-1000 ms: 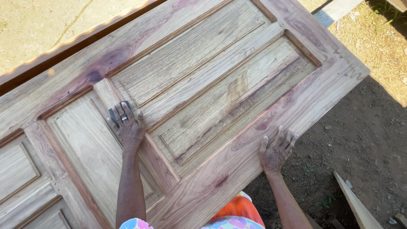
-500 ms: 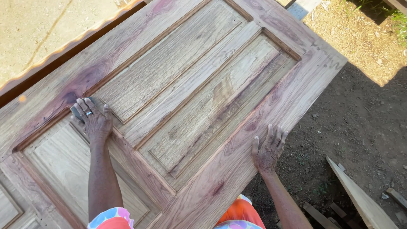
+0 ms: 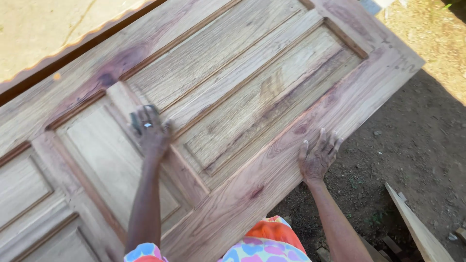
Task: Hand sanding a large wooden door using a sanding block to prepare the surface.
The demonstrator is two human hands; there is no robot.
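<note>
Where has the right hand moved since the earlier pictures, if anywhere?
No: the right hand keeps its spot on the door edge, beside the dark knot.

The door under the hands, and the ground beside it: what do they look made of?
Door: solid wood, apparently bare and unvarnished, with matte open grain and reddish streaks along its frame. Ground: dark packed earth, seemingly dry, strewn with small chips.

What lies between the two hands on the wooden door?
In the head view, only door wood: between the left hand and right hand run a raised panel of the wooden door and its outer frame rail; nothing loose.
</note>
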